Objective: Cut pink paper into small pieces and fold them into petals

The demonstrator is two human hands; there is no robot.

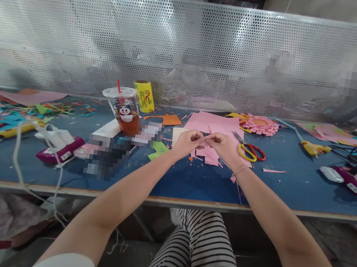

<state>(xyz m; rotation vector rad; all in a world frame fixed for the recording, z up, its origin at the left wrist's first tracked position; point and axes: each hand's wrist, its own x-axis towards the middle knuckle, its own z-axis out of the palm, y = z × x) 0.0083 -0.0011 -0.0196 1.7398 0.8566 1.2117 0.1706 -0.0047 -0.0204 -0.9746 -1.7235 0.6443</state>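
Observation:
My left hand (191, 141) and my right hand (221, 144) meet above the blue table, thumbs and fingertips pinched together. Between them is a small piece of pink paper, mostly hidden by the fingers. Behind the hands lies a large pink paper sheet (201, 120). Cut pink paper pieces (210, 157) lie just below them on the table. Close to my right hand are scissors (247, 151) with a red and a yellow handle loop, their blades pointing away to the left. A ring of fringed pink paper (263, 125) rests farther back on the right.
To the left stand a plastic cup of brown drink (127, 113) with a red straw and a yellow roll (144, 96). Purple power strips (61, 152) and white cables sit at the left, with a yellow glue gun (315, 149) at the right. A perforated metal panel (166, 48) borders the back.

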